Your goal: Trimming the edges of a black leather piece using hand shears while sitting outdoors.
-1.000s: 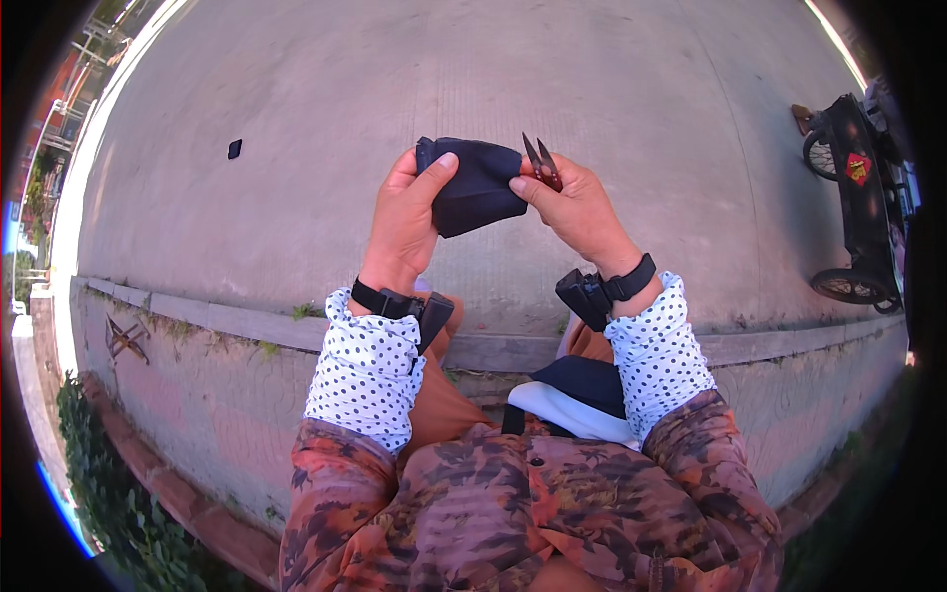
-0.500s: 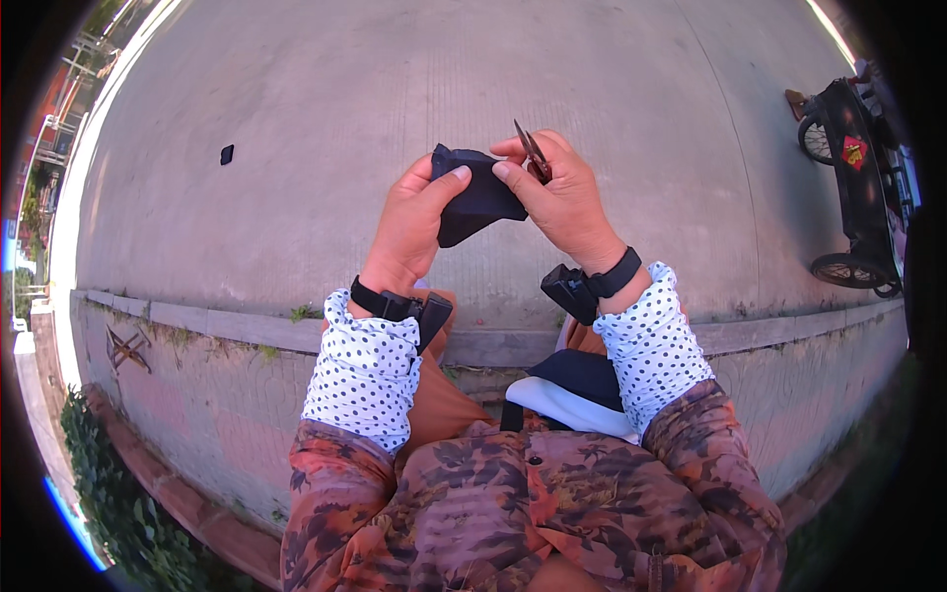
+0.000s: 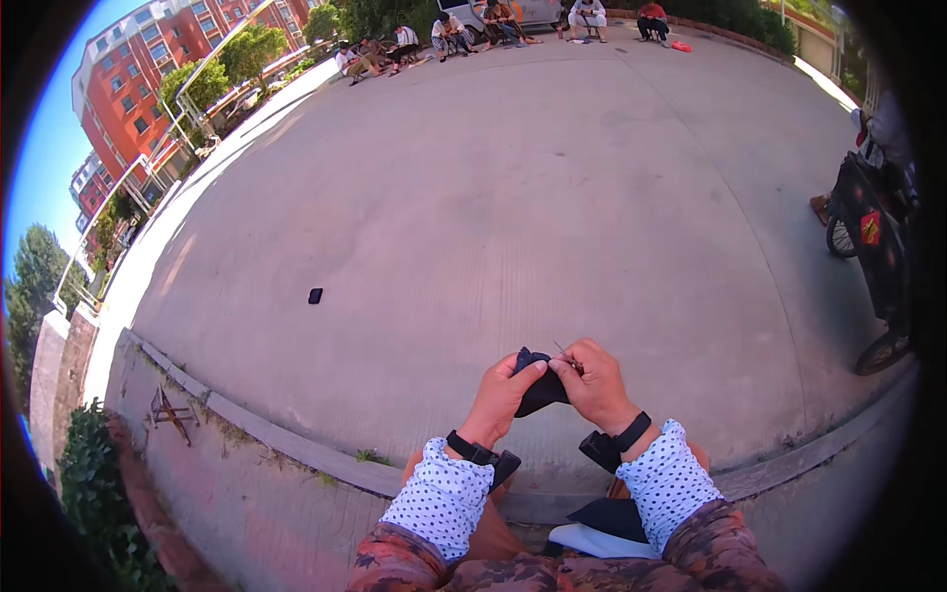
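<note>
A small piece of dark navy cloth (image 3: 541, 399) is stretched between my two hands, out in front of my knees. My left hand (image 3: 499, 397) pinches its left side between thumb and fingers. The right edge is held by the thumb and fingertips of my right hand (image 3: 600, 383). That same hand also keeps a small pair of scissors (image 3: 562, 352); only a thin blade tip shows above the fingers, and the handles are hidden. Folded dark fabric (image 3: 617, 515) and white fabric (image 3: 592, 541) lie on my lap by the right forearm.
A small black object (image 3: 315, 295) lies on the concrete ground (image 3: 473, 217). At left, a folding stool (image 3: 173, 412) stands behind the kerb (image 3: 365, 472). A dark cart (image 3: 873, 237) with wheels is at the right. Several people (image 3: 503, 22) sit far off near a vehicle (image 3: 538, 12).
My view has tilted up and turned left, so the far people and buildings now show and my hands appear lower. Both hands still hold the cloth, and the scissors show less.
</note>
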Demonstrator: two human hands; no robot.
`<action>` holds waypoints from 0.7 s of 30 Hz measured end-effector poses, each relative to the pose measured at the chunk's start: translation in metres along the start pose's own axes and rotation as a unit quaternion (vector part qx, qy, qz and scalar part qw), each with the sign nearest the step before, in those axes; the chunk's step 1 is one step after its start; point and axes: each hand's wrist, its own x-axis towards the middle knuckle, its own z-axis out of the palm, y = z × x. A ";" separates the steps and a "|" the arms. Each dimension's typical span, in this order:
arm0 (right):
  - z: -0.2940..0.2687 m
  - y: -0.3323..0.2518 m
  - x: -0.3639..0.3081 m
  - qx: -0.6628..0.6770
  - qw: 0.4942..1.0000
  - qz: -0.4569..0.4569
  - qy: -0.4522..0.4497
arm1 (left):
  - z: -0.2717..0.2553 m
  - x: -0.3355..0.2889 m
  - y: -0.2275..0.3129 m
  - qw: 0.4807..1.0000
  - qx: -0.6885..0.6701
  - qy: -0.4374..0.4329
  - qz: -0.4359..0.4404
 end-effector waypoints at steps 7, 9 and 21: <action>0.003 0.015 0.004 0.078 0.993 0.089 -0.019 | -0.002 0.006 0.007 1.000 0.021 -0.006 -0.003; 0.005 0.019 0.004 0.111 0.986 0.123 -0.016 | -0.002 0.008 0.007 1.000 0.014 -0.006 -0.004; -0.015 0.017 0.010 0.312 0.912 0.266 0.008 | -0.003 0.002 0.007 1.000 0.026 0.002 0.003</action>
